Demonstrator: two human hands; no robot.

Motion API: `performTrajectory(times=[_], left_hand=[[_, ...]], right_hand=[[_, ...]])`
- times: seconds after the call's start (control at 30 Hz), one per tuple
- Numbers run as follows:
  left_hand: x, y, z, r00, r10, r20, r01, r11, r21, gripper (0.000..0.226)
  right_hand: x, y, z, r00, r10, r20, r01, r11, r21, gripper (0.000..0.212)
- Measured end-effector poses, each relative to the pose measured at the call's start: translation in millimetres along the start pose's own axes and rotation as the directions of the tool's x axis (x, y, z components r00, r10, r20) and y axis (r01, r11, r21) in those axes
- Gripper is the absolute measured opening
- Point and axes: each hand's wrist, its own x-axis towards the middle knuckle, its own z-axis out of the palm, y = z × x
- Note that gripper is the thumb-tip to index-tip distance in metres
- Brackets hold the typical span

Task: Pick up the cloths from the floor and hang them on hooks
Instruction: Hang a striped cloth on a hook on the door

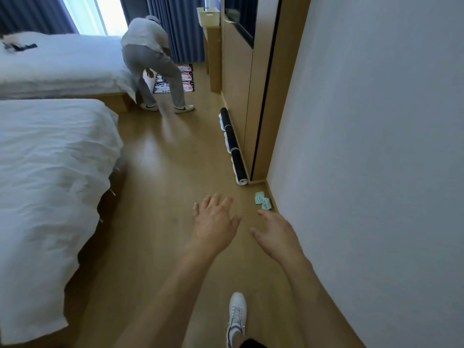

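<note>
Glossy wood floor (160, 187), crumpled white cloth bedding (50, 156).

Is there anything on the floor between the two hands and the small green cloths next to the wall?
Nothing visible. Both hands are empty and open. The right hand is nearest to the green cloths by the wall, with only bare floor between. The left hand has the same clear path.

Daylight comes from the window (100, 13) top left, blown out there. I see a soft glare streak on the wood floor (160, 146). Room otherwise dim, bluish cast. Deep shadow under the near bed (50, 172). Strong wide-angle bending on the right wall (376, 146). Far person (148, 61) soft, slightly motion-blurred.
</note>
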Motion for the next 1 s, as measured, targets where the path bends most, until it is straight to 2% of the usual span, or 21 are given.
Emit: performTrajectory(times=[0.2, 0.4, 0.57, 0.7, 0.83, 1.0], left_hand=[[133.3, 2.3, -5.9, 0.999, -0.016, 0.033, 0.015, 1.000, 0.008, 0.055], [234.1, 7.9, 14.9, 0.995, 0.007, 0.099, -0.004, 1.000, -0.025, 0.054], [316.7, 10.7, 40.8, 0.981, 0.082, 0.174, -0.078, 0.996, -0.034, 0.054], [395.0, 5.5, 60.5, 0.967, 0.162, 0.196, -0.157, 0.987, -0.041, 0.051], [475.2, -8.6, 83.6, 0.932, 0.225, 0.283, -0.224, 0.974, -0.038, 0.053], [564.1, -29.4, 118.7, 0.863, 0.262, 0.432, -0.292, 0.957, 0.002, 0.058]], right_hand=[[140.3, 1.5, -31.4, 0.997, 0.065, 0.042, -0.065, 0.998, -0.001, 0.060], [231.3, 23.0, -47.4, 0.982, 0.170, 0.083, -0.168, 0.985, -0.022, 0.057], [298.0, 46.8, -45.2, 0.955, 0.283, 0.090, -0.286, 0.958, 0.015, 0.057], [358.4, 56.3, -41.6, 0.933, 0.356, 0.046, -0.359, 0.932, 0.056, 0.045], [421.4, 61.8, -31.8, 0.896, 0.444, 0.025, -0.445, 0.893, 0.069, 0.038], [495.9, 71.0, -10.2, 0.853, 0.512, 0.098, -0.521, 0.847, 0.103, 0.040]])
